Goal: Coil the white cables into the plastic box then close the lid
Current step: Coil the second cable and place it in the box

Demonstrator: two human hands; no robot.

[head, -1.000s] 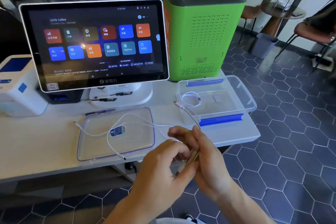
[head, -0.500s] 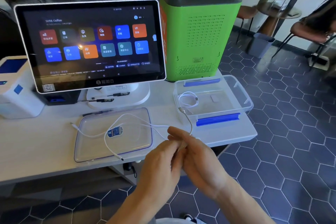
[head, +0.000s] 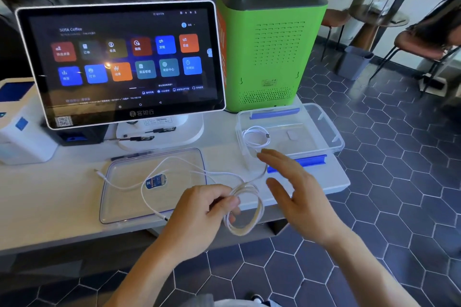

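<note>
My left hand (head: 199, 209) pinches a coil of white cable (head: 245, 212) that hangs in loops off the table's front edge. A strand of this cable runs up toward the fingertips of my right hand (head: 296, 192), which is spread with its fingers apart beside the coil. The clear plastic box (head: 324, 129) with blue clips stands open at the table's right end, and a small coiled white cable (head: 257, 137) lies inside it. The clear lid (head: 119, 197) lies flat to the left, with another loose white cable (head: 147, 182) draped over it.
A touchscreen terminal (head: 122, 62) stands behind the lid and a green box-shaped machine (head: 269, 40) behind the plastic box. A white printer (head: 20, 122) sits at the far left. Chairs and a grey bin (head: 354, 62) stand on the tiled floor to the right.
My hands were pressed together winding the cable. They have now parted: the left keeps the coil, the right has opened and moved right and up. The coil hangs visible.
</note>
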